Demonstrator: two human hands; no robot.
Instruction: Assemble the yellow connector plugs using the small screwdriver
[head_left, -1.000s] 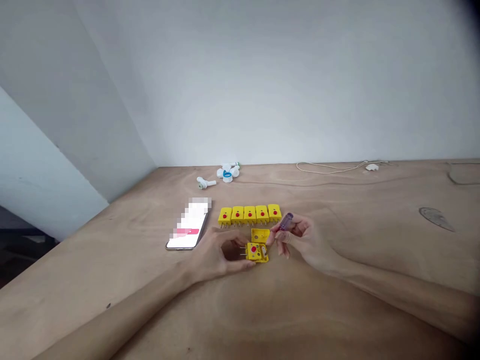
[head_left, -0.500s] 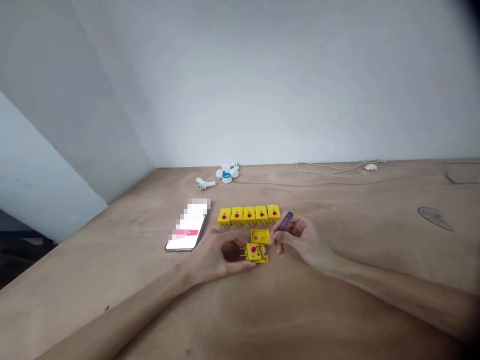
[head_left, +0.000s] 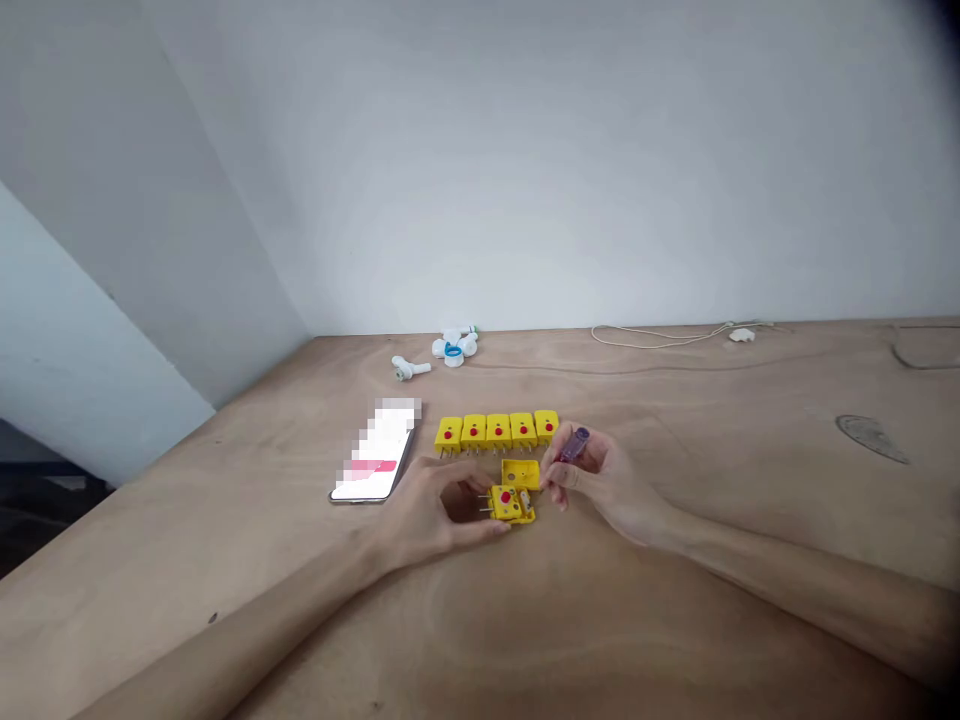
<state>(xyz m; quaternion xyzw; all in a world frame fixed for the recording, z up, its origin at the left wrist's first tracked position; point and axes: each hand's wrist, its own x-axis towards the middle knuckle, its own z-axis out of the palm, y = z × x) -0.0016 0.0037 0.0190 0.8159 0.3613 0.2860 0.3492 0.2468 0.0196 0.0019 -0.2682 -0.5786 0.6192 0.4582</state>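
Between the thumb and fingers of my left hand (head_left: 427, 510) is an opened yellow plug (head_left: 506, 503) with a red centre, its metal pins pointing left. Just behind it lies a yellow cover (head_left: 520, 474), its hollow side showing. My right hand (head_left: 600, 480) is closed around a screwdriver with a purple handle (head_left: 575, 444), to the right of the plug; the screwdriver's tip is too small to make out. Farther back, several closed yellow plugs (head_left: 498, 431) with red dots stand side by side in a row, pins toward me.
On the wooden table (head_left: 420, 640), a phone (head_left: 375, 460) with a lit screen lies left of the row. White fittings (head_left: 454, 348), one with a blue ring, sit near the wall. A thin pale cord (head_left: 660, 340) runs along the back.
The purple handle has tilted slightly in my right hand. My left hand and the opened plug have hardly moved.
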